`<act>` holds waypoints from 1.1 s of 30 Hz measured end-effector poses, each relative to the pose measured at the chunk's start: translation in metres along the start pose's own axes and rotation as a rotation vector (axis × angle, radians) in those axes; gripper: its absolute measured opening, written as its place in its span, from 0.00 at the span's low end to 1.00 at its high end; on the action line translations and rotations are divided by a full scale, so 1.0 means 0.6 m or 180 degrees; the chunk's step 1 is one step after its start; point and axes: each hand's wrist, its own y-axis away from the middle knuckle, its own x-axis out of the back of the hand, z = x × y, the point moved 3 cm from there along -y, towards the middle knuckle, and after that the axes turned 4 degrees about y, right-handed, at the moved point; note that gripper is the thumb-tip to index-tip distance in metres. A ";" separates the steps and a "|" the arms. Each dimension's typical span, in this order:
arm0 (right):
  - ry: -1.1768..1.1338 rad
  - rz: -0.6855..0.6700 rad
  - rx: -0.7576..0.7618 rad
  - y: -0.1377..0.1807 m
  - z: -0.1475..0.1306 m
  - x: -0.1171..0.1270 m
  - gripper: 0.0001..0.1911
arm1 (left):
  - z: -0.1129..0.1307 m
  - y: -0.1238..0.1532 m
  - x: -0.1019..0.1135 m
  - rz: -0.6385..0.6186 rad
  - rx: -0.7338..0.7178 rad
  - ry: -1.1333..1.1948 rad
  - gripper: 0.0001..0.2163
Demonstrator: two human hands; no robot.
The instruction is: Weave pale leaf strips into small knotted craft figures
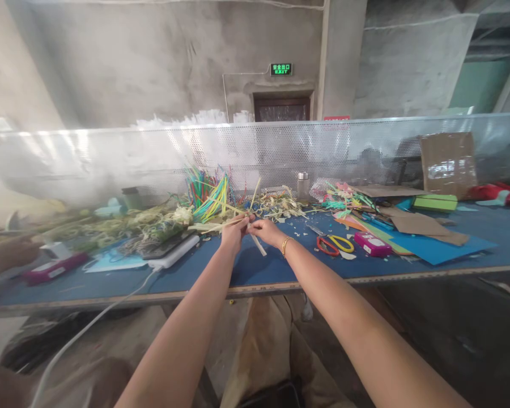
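Over the middle of the table my left hand [234, 231] and my right hand [267, 232] meet, fingertips nearly touching. Both are closed in a pinch on narrow pale yellow strips [258, 245]. One strip sticks up above the fingers, others reach out to the left, and one hangs down below toward the table. How the strips cross between the fingertips is hidden. Just behind my hands stands a bunch of coloured straws or strips [210, 195], green, yellow, blue and red. Beside it lies a heap of pale strip scraps [283, 205].
Right of my hands lie scissors [331, 243] with red and yellow handles, a magenta box [372, 243] and blue card [444, 247]. On the left are a white power bank [174, 253] with a cable and tangled green strands [148, 232]. A co-worker's blurred arm [8, 258] shows at far left.
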 end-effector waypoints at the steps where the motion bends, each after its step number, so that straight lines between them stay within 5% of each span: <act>1: 0.0015 0.0001 0.0014 0.000 0.001 0.000 0.13 | -0.001 -0.001 0.001 0.0015 0.0016 -0.0003 0.19; 11: -0.0071 0.0482 -0.0595 -0.008 0.017 0.001 0.06 | -0.001 -0.006 -0.006 -0.0243 -0.0216 -0.0017 0.17; 15: 0.0799 0.0798 -0.0329 0.001 0.000 0.012 0.08 | -0.003 -0.013 0.004 -0.0105 -0.0545 -0.0515 0.15; 21: 0.1603 0.0687 0.0018 0.017 -0.040 0.014 0.06 | -0.001 -0.021 0.022 0.0260 -0.0799 -0.1038 0.07; 33: 0.1835 0.0928 0.0004 0.010 -0.039 0.028 0.10 | -0.002 -0.014 0.011 0.0063 -0.0509 -0.1194 0.17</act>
